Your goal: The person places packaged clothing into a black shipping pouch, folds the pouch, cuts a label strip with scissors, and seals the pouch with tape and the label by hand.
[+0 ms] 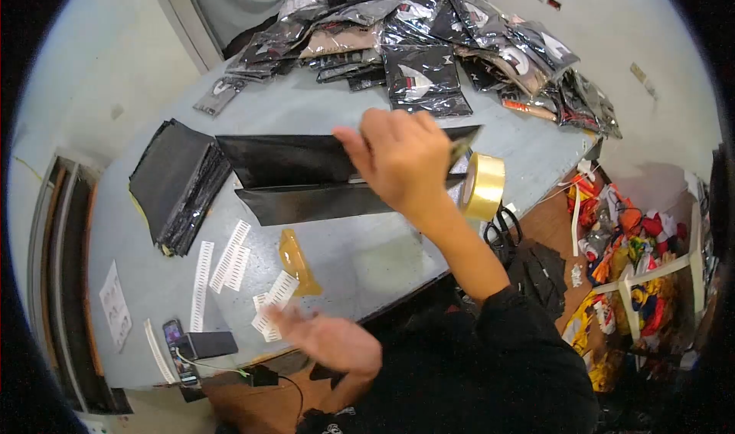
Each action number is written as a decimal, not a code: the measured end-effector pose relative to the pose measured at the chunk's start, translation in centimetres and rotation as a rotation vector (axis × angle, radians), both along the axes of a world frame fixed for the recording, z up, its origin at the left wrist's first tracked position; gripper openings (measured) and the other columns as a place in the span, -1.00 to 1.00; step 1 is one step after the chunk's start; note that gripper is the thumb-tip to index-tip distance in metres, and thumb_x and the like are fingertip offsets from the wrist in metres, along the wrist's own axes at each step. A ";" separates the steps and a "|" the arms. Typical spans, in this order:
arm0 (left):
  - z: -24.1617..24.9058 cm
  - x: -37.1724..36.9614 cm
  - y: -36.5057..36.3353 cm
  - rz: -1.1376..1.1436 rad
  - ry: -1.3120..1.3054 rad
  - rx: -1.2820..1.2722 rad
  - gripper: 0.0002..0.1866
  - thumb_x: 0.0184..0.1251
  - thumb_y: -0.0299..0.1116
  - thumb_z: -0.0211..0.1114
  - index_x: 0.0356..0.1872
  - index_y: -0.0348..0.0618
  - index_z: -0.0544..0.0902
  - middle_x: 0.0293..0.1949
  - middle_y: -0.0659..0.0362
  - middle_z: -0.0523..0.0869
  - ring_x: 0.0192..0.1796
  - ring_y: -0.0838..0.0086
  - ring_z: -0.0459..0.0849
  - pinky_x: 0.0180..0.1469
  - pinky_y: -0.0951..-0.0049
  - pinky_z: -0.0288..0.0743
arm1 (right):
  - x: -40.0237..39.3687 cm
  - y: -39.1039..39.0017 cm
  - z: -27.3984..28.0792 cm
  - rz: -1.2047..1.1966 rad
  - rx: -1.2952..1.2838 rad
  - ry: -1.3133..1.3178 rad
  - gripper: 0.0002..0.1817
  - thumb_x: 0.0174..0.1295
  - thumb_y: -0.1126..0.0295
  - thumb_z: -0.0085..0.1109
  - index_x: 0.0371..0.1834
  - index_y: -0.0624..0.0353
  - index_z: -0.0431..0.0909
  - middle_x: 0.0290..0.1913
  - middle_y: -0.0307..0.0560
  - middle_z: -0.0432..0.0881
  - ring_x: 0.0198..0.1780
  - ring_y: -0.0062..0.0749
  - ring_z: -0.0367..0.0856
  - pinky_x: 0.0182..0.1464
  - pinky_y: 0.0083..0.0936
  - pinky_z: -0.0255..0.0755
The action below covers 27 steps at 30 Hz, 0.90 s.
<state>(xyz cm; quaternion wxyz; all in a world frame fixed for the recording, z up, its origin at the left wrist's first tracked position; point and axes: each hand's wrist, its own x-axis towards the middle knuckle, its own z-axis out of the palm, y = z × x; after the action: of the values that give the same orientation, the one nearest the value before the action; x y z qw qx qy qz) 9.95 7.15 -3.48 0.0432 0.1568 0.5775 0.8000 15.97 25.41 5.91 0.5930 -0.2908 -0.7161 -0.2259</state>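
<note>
My right hand [406, 158] is in front of a long, dark folded plastic sheet [283, 158]. Its fingers are curled and its thumb points left; what they grip, if anything, is hidden. Just right of it stands a wide roll of golden packing tape [485, 187]. Near the table's front edge, my left hand [329, 342] is blurred, with its fingers stretched out and nothing seen in them. Close by its fingertips lie strips of printed labels [279, 288]. A crumpled yellow-brown piece of tape [298, 265] rests on the table behind them.
A thick stack of black plastic bags [172, 181] lies at the left. Many packed garments [421, 78] are heaped along the back. A phone [180, 350] and a dark box [210, 345] sit front left. Black-handled scissors [505, 231] and colourful bundles [628, 243] are at the right.
</note>
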 end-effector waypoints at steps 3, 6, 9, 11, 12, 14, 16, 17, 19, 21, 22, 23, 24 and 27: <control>-3.8 1.4 0.1 -0.620 -0.188 -0.042 -0.32 0.28 -0.41 0.09 0.38 -0.21 -0.01 0.30 0.07 0.18 0.30 0.31 0.17 0.30 0.22 0.04 | 3.1 -2.5 2.9 -0.076 0.003 0.094 -0.61 0.09 0.18 0.25 -0.70 0.05 0.27 -0.75 -0.25 0.25 -0.70 -0.34 0.28 -0.57 -0.45 0.11; -4.5 2.3 0.7 -0.961 -0.182 0.073 -0.50 0.34 -0.38 0.06 0.26 -0.24 0.20 0.17 0.06 0.34 0.22 0.34 0.29 0.28 0.24 0.09 | 6.8 -5.2 3.9 -0.139 -0.112 0.192 -0.66 0.09 0.30 0.27 -0.68 0.11 0.30 -0.74 -0.20 0.28 -0.71 -0.32 0.26 -0.59 -0.45 0.07; -3.5 3.1 1.0 -1.052 -0.273 0.032 -0.80 0.36 -0.41 0.06 -0.06 -0.23 0.37 -0.15 0.18 0.45 -0.09 0.51 0.40 0.09 0.38 0.26 | 9.6 -7.0 3.4 -0.188 -0.151 0.220 -0.70 0.11 0.39 0.24 -0.66 0.13 0.32 -0.73 -0.16 0.30 -0.72 -0.31 0.26 -0.59 -0.44 0.06; -1.5 4.2 0.9 -1.118 -0.311 -0.104 -0.93 0.36 -0.47 0.05 -0.23 -0.23 0.46 -0.39 0.29 0.46 -0.34 0.69 0.38 -0.16 0.58 0.35 | 11.7 -8.1 3.1 -0.270 -0.164 0.237 -0.71 0.14 0.43 0.20 -0.65 0.14 0.31 -0.73 -0.13 0.29 -0.71 -0.28 0.26 -0.59 -0.42 0.08; -1.5 5.0 1.3 -1.168 -0.313 -0.117 -0.93 0.36 -0.47 0.05 -0.23 -0.23 0.46 -0.39 0.29 0.46 -0.34 0.69 0.38 -0.16 0.58 0.35 | 13.0 -8.5 2.9 -0.322 -0.163 0.240 -0.71 0.14 0.43 0.20 -0.65 0.14 0.31 -0.73 -0.13 0.29 -0.71 -0.28 0.26 -0.59 -0.42 0.08; -1.7 6.7 1.6 -1.245 -0.238 -0.028 -0.87 0.31 -0.43 0.15 -0.26 -0.30 0.56 -0.42 0.36 0.52 -0.43 0.76 0.35 -0.35 0.73 0.24 | 16.0 -9.2 2.7 -0.445 -0.154 0.251 -0.72 0.15 0.44 0.18 -0.64 0.16 0.31 -0.73 -0.10 0.29 -0.70 -0.22 0.28 -0.58 -0.40 0.10; -2.2 8.3 1.7 -1.324 -0.191 -0.088 -0.83 0.32 -0.39 0.15 -0.32 -0.32 0.58 -0.50 0.39 0.50 -0.47 0.76 0.35 -0.40 0.71 0.25 | 19.2 -10.1 1.9 -0.543 -0.162 0.275 -0.72 0.19 0.42 0.14 -0.63 0.17 0.31 -0.72 -0.04 0.32 -0.69 -0.14 0.29 -0.58 -0.35 0.12; -1.7 9.0 1.7 -1.484 -0.102 -0.190 -0.81 0.33 -0.38 0.15 -0.36 -0.31 0.59 -0.53 0.39 0.49 -0.49 0.76 0.34 -0.42 0.70 0.24 | 20.8 -10.6 1.4 -0.628 -0.210 0.299 -0.72 0.21 0.39 0.11 -0.62 0.17 0.32 -0.71 -0.01 0.33 -0.68 -0.11 0.31 -0.58 -0.32 0.13; -2.3 11.4 2.0 -1.667 0.008 -0.261 -0.75 0.35 -0.34 0.12 -0.40 -0.34 0.61 -0.53 0.36 0.53 -0.47 0.75 0.37 -0.43 0.68 0.26 | 24.4 -11.4 -0.3 -0.750 -0.285 0.384 -0.72 0.27 0.31 0.04 -0.58 0.18 0.37 -0.69 0.06 0.35 -0.65 -0.04 0.35 -0.58 -0.23 0.16; -2.1 13.6 1.9 -1.797 0.102 -0.371 -0.70 0.35 -0.27 0.14 -0.36 -0.37 0.61 -0.48 0.29 0.61 -0.45 0.75 0.41 -0.41 0.67 0.30 | 27.6 -12.8 -1.8 -0.866 -0.357 0.461 -0.74 0.31 0.26 -0.02 -0.46 0.17 0.48 -0.63 0.11 0.45 -0.58 -0.01 0.46 -0.55 -0.22 0.25; -2.3 14.9 1.7 -1.832 0.097 -0.375 -0.67 0.35 -0.23 0.14 -0.35 -0.38 0.61 -0.46 0.26 0.64 -0.43 0.75 0.44 -0.37 0.67 0.32 | 29.0 -13.3 -2.7 -0.896 -0.372 0.515 -0.74 0.32 0.24 -0.05 -0.42 0.16 0.51 -0.61 0.13 0.48 -0.56 0.01 0.49 -0.54 -0.22 0.27; -3.5 16.0 1.8 -1.865 0.112 -0.406 -0.64 0.36 -0.19 0.14 -0.34 -0.38 0.60 -0.41 0.19 0.67 -0.36 0.69 0.52 -0.27 0.66 0.37 | 30.4 -13.8 -3.5 -0.942 -0.403 0.545 -0.71 0.33 0.21 -0.07 -0.40 0.16 0.52 -0.60 0.15 0.49 -0.54 0.04 0.51 -0.53 -0.22 0.28; -4.3 17.1 1.7 -1.874 0.108 -0.418 -0.64 0.36 -0.19 0.14 -0.34 -0.38 0.60 -0.41 0.19 0.67 -0.36 0.69 0.52 -0.27 0.66 0.37 | 31.7 -14.3 -4.4 -0.988 -0.436 0.574 -0.69 0.34 0.18 -0.09 -0.39 0.15 0.53 -0.58 0.17 0.51 -0.51 0.06 0.52 -0.51 -0.21 0.30; -4.2 20.0 3.0 -2.044 0.143 -0.520 -0.64 0.42 -0.22 0.02 -0.25 -0.42 0.51 -0.18 -0.03 0.67 -0.15 0.35 0.67 -0.03 0.45 0.49 | 35.8 -15.2 -7.2 -1.141 -0.508 0.652 -0.61 0.35 0.11 -0.12 -0.44 0.17 0.51 -0.58 0.20 0.48 -0.48 0.14 0.49 -0.50 -0.16 0.29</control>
<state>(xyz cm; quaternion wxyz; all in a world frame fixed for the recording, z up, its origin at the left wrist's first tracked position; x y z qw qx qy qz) 29.99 10.14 -7.73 0.6946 0.6011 0.3258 0.2239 51.81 10.26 -1.27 0.4799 -0.8034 -0.2682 -0.2288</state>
